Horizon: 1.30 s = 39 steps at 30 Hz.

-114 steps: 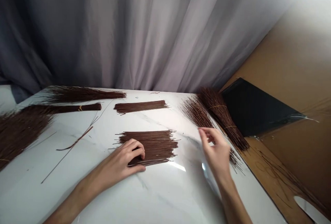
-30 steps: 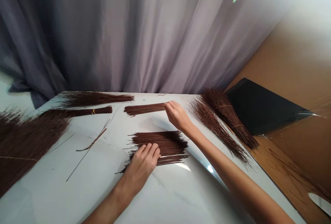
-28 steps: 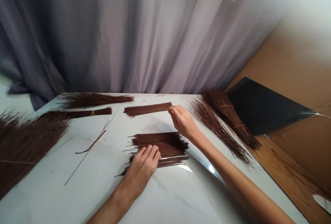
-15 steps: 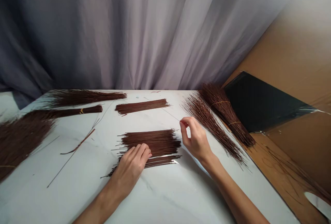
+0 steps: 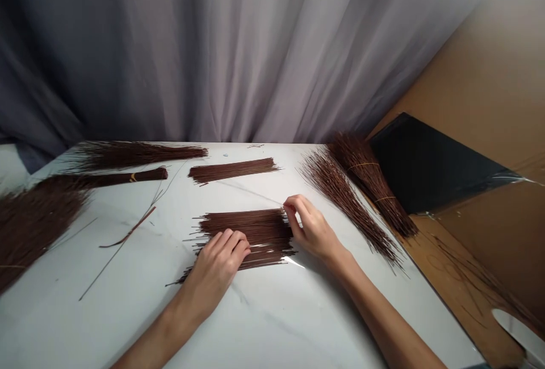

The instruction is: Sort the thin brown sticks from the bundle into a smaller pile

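Observation:
A flat layer of cut dark brown twigs (image 5: 251, 222) lies in front of me on the white table. My left hand (image 5: 225, 252) is closed over its lower left part, fingers bent together and pressed down among the twigs. Thumb and forefinger of my right hand (image 5: 309, 224) pinch a thin twig (image 5: 255, 193) just past the layer's upper right corner. That twig slants up and to the left above the table, blurred along its length. Beyond the layer sits a smaller, tidy bunch of cut twigs (image 5: 232, 170).
Long twig bundles (image 5: 140, 155) lie at the left, one tied with a yellow band (image 5: 133, 177). More bundles (image 5: 374, 187) lean along the right edge. Loose twigs (image 5: 128, 237) lie at left. A grey curtain (image 5: 238, 51) hangs behind the white table (image 5: 272, 323).
My right hand has moved slightly left, with the thin twig, toward the layer's upper right corner. My left hand stays on the twigs, where the gap in the layer looks narrower.

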{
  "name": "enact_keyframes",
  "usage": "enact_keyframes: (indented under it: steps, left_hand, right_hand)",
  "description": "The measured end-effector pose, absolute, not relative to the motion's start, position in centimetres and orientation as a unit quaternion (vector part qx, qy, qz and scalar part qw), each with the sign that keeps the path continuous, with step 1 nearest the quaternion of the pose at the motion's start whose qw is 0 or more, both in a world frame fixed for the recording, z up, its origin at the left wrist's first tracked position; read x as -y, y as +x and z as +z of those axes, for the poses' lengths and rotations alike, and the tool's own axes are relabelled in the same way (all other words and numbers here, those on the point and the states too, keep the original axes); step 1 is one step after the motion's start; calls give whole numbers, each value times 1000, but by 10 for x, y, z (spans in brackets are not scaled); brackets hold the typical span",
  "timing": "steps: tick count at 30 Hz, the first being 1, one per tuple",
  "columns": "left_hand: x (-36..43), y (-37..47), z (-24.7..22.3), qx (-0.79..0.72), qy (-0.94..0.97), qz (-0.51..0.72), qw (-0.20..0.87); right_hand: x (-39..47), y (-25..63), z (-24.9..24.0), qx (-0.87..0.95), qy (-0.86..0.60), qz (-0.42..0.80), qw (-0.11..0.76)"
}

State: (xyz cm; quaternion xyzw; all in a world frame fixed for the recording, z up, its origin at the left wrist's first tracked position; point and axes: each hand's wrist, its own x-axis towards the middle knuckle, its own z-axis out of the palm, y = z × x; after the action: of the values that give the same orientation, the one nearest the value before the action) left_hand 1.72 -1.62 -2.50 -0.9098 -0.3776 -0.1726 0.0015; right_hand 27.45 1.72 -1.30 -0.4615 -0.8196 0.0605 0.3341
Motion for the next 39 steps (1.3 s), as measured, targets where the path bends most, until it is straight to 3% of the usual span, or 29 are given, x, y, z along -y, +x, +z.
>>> enact_keyframes:
  steps: [6, 11, 17, 22, 26, 31, 39]
  left_hand:
    - [19, 19, -39, 362, -911, -174, 94]
    - [17, 17, -34, 381, -904, -192, 37]
    - [16, 14, -9, 380, -860, -340, 25]
    - [12, 6, -8, 420, -846, -330, 8]
    - [9, -2, -15, 486, -804, -330, -90]
    - [12, -5, -13, 555, -706, -327, -295]
    - [10, -4, -21, 560, -652, -320, -398]
  right_hand:
    - [-11, 278, -5, 833, -435, 49, 340]
    - [-6, 275, 5, 818, -438, 23, 373]
    - [17, 252, 17, 736, -480, -9, 478]
    - [29, 244, 17, 729, -454, -42, 510]
    - [26, 240, 4, 737, -460, 6, 496]
    - [28, 223, -15, 771, -491, 84, 397]
    - [35, 210, -23, 781, -487, 162, 357]
